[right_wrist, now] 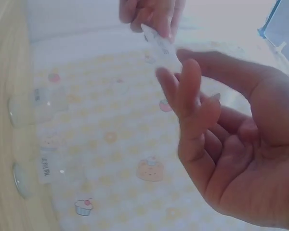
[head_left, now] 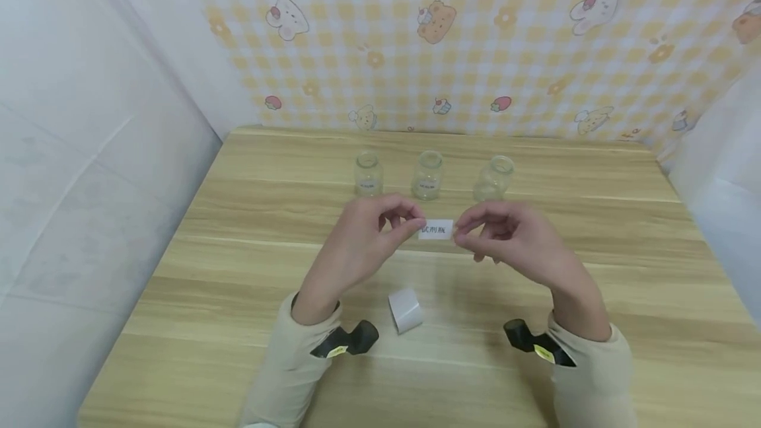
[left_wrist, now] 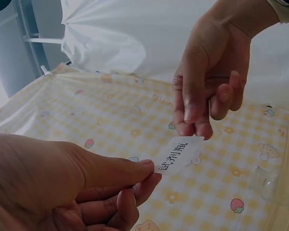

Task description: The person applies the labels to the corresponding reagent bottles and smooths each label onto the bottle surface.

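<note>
A small white label (head_left: 436,229) with black printed characters is held up over the wooden table. My left hand (head_left: 371,233) pinches its left end between thumb and forefinger; the left wrist view shows this pinch (left_wrist: 144,168) closely. At the label's other end is my right hand (head_left: 511,236), its fingertips right at the edge. In the right wrist view the right thumb (right_wrist: 221,67) stands apart from the fingers, which bend loosely. Beyond the hands stand three clear glass jars: a left jar (head_left: 368,174) and a middle jar (head_left: 427,175), both labelled, and a right jar (head_left: 493,178).
A curled piece of white backing paper (head_left: 406,311) lies on the wooden table (head_left: 452,382) between the forearms. Behind the table hangs a yellow checked cloth (head_left: 380,71). White sheeting (head_left: 89,183) borders the left side. Black devices are strapped to both sleeves.
</note>
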